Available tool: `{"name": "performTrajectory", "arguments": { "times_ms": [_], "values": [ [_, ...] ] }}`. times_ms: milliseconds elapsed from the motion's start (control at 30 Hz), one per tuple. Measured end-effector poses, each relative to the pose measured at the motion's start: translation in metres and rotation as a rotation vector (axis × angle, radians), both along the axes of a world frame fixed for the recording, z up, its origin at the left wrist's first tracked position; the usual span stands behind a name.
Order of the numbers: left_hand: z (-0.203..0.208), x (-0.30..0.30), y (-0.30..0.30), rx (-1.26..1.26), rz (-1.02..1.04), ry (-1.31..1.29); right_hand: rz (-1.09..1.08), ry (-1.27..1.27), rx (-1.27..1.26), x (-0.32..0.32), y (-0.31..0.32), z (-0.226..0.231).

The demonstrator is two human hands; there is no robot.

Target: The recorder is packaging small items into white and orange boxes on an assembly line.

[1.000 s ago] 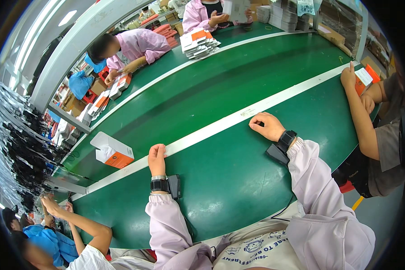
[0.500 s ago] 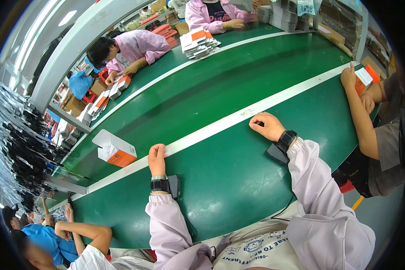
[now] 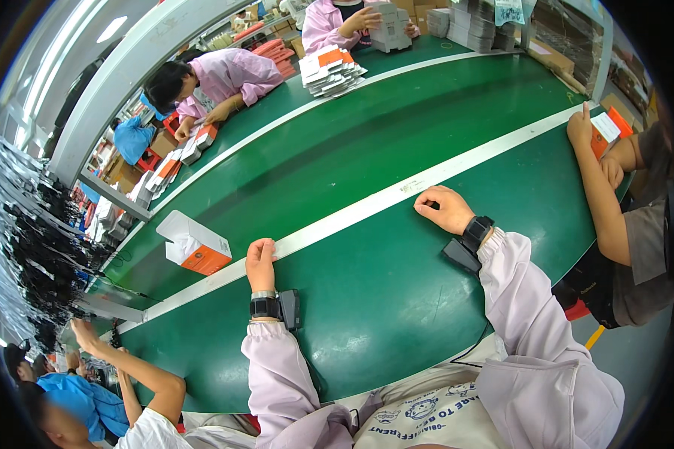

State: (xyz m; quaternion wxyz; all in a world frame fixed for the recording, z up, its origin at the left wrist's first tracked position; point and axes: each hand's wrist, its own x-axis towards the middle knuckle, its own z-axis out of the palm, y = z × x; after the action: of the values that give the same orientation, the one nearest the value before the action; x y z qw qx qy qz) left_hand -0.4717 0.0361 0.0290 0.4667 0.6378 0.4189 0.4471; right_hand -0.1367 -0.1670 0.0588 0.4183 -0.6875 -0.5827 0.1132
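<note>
My left hand rests at the near edge of the white strip, its fingers curled in and nothing showing in them. To the right, my right hand lies on the green tabletop just below the strip. Its thumb and fingers curl into a loose ring around bare space. A black band with a small dark box sits on each wrist. Beyond my left hand, on the green belt, stands a white and orange carton with its top flaps up. Neither hand touches it.
Across the belt, a person in pink bends over flat cartons; another holds a grey stack beside a pile of cartons. At right a person's hands hold an orange and white carton. Cables hang at left.
The open carton has shifted slightly right along the belt. A person across the belt now holds up a grey stack. At left, a neighbour's arm reaches outward. My hands stay put.
</note>
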Motion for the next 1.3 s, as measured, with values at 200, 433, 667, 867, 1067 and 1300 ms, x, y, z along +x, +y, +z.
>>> {"name": "performTrajectory", "arguments": {
  "times_ms": [200, 433, 667, 867, 1067, 1300],
  "values": [
    [0.006, 0.002, 0.001, -0.043, 0.035, -0.045, 0.032, 0.032, -0.043, 0.006, 0.004, -0.005],
    [0.014, -0.002, 0.003, -0.202, 0.227, -0.466, 0.030, 0.039, -0.057, 0.003, 0.009, -0.005],
    [0.014, -0.016, 0.009, -0.392, 0.384, -0.917, 0.035, 0.067, -0.066, 0.000, 0.010, -0.006],
    [0.080, 0.012, -0.031, -0.275, 0.273, -0.975, 0.032, 0.055, -0.080, 0.004, 0.006, -0.008],
    [0.124, 0.017, -0.065, -0.053, 0.042, -1.053, 0.044, 0.034, -0.077, 0.000, 0.008, -0.003],
    [0.129, 0.009, -0.070, -0.194, -0.081, -1.196, 0.035, 0.041, -0.087, 0.002, 0.007, -0.004]
  ]
}}
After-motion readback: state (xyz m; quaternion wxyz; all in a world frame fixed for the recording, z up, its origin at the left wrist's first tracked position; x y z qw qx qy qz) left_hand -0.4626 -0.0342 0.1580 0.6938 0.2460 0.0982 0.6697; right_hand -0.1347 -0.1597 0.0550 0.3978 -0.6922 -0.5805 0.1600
